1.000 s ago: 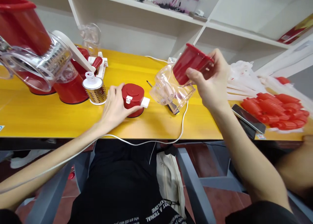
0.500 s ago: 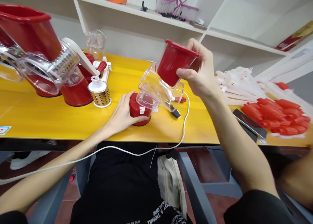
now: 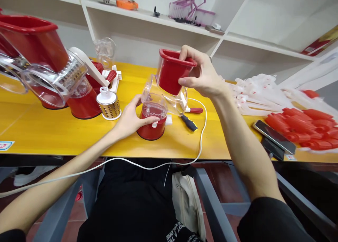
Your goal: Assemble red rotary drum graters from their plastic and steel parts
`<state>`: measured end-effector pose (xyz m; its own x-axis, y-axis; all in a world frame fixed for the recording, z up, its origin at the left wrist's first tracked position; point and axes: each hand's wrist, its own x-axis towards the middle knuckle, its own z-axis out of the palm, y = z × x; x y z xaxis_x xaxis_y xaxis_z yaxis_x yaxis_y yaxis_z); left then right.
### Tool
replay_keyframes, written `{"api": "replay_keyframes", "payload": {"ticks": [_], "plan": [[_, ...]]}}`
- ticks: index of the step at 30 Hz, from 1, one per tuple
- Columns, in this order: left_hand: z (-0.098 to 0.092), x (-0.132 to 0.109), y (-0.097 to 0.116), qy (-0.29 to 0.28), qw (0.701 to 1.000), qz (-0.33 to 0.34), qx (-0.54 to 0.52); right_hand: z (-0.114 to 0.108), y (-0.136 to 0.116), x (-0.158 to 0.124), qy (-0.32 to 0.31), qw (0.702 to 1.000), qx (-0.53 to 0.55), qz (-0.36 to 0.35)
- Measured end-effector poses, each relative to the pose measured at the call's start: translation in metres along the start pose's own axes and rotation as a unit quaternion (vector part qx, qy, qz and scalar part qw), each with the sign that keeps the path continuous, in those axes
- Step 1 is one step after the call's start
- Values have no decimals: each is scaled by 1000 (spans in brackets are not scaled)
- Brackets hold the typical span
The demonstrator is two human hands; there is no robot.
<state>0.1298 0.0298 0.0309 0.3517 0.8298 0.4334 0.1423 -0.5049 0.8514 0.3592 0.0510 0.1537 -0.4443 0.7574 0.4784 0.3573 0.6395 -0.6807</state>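
Centrally in frame, right hand (image 3: pixel 199 73) pinches the red hopper (image 3: pixel 170 75) atop a clear housing (image 3: pixel 173 102); left hand (image 3: pixel 130 120) clasps the red base (image 3: pixel 151 132) just below, thumb across its front.

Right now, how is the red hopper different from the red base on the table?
The red hopper is held up by the right hand; the red base stands on the table, gripped by the left hand. The hopper widens toward its top, the base toward its bottom. Both are red.
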Motion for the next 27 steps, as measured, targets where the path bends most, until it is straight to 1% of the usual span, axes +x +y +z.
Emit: {"api": "replay_keyframes", "payload": {"ticks": [2, 4, 7, 9, 12, 15, 19, 22, 24, 27], "plan": [[4, -3, 0, 22, 1000, -7, 20, 0, -1, -2, -13, 1000, 5, -8], [8, -7, 2, 43, 998, -13, 53, 0, -7, -6, -17, 1000, -10, 6], [16, -14, 3, 65, 993, -7, 98, 2, -17, -16, 5, 998, -43, 44], [19, -17, 3, 69, 992, 8, 108, 1, -19, -22, 15, 997, -50, 50], [20, -21, 1, 55, 994, 21, 92, -6, -16, -25, 3, 998, -41, 39], [17, -23, -1, 34, 997, 20, 59, -17, -9, -19, -39, 998, -17, 44], [12, -21, -2, 11, 999, -7, 32, -27, -5, -6, -93, 994, 8, 56], [11, -15, -1, -16, 1000, -13, 24, -28, -5, 4, -137, 989, 35, 49], [10, -11, 0, -22, 999, -18, 22, -27, -4, 9, -159, 984, 61, 43], [9, -9, 2, -21, 999, -31, 17, -24, -4, 13, -157, 985, 64, 21]]}}
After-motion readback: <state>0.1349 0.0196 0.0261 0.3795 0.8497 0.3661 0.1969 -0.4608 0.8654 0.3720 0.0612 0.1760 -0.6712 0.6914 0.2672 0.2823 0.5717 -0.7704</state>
